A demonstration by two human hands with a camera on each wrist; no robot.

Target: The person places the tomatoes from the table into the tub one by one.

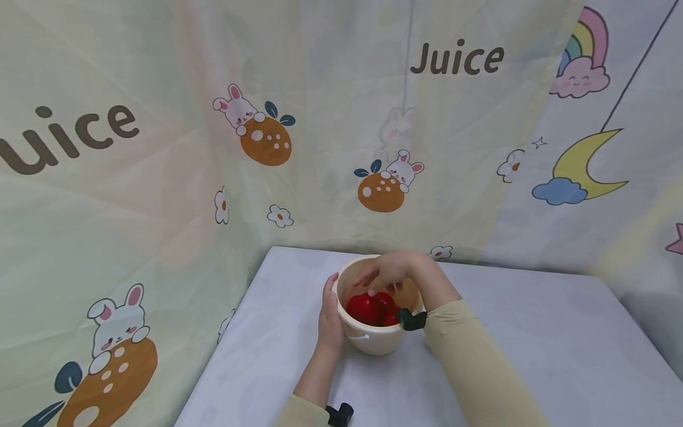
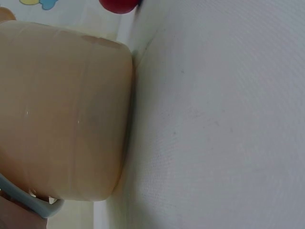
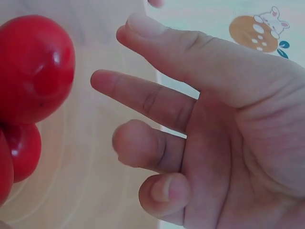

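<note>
A cream-coloured bucket (image 1: 377,343) stands upright on the table, with several shiny red fruit-like pieces (image 1: 364,309) inside; their exact kind is unclear. My left hand (image 1: 331,323) rests against the bucket's left side, fingers fairly straight along the wall up to the rim. Near the bucket's pale handle (image 2: 33,202), part of that hand shows in the left wrist view. Over the bucket's mouth, my right hand (image 1: 392,273) reaches in from the right. In the right wrist view its fingers are loosely spread, apart from the red pieces, and hold nothing.
Beyond the bucket in the left wrist view lies another red piece (image 2: 119,4) on the table. A white cloth covers the table (image 1: 512,344). Printed curtains (image 1: 331,178) hang along its back and sides.
</note>
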